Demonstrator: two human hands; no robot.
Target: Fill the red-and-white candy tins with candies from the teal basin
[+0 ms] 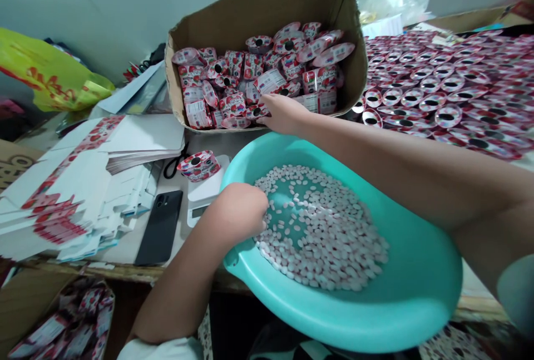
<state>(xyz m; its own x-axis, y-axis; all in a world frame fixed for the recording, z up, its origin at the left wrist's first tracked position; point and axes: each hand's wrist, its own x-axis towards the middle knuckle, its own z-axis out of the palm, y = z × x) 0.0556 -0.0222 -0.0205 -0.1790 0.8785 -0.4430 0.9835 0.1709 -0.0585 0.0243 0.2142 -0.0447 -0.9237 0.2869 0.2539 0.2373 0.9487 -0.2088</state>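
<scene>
My left hand (pixel 244 207) is curled closed over the left side of a turquoise plastic basin (pixel 417 260). Its fingertips point down toward the small white oval candies (pixel 334 237) spread over the basin's bottom; what they hold is hidden. At the front edge of a cardboard box (pixel 233 20), my right hand (pixel 281 112) has its fingers closed on a small red-and-white candy carton (pixel 255 111). Many similar printed cartons (pixel 233 105) lie jumbled in that box. Another carton (pixel 199 165), with a dark hole in its top, rests on a white scale (pixel 205 193) left of the basin.
Flat printed card sheets (pixel 142 132) are stacked at left, near a dark phone (pixel 159 226) and black-handled scissors (pixel 177 162). Rows of standing cartons (pixel 438 87) cover the right side. A lower box (pixel 37 293) holds more cartons. A yellow bag (pixel 50 73) lies far left.
</scene>
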